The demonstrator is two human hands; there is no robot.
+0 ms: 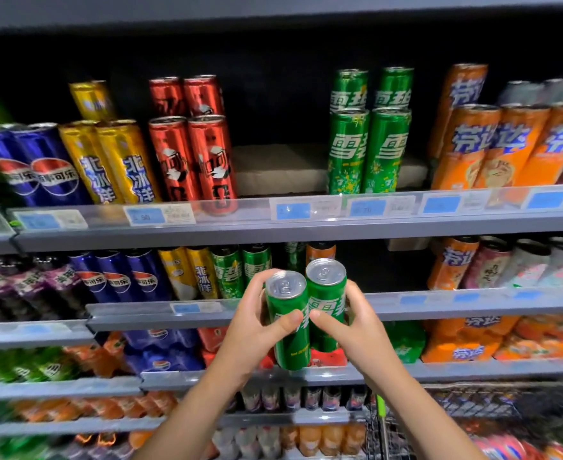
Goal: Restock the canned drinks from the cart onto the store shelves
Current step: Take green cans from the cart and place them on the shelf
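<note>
Fingers (275,322) of each hand curl round one green can (288,322) mid-body; smooth, rigid, probably heavy, so grip the middle.

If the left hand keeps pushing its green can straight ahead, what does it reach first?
Probably the green cans on the middle shelf, just behind the can that the left hand holds. Depth is hard to judge here.

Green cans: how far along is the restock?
Done: green cans on the top shelf already stand two wide, two deep. In hand: left hand grips one green can, right hand grips another, both raised in front of the shelves. Left: the bare gap beside them, plus stock showing in the cart.
</note>
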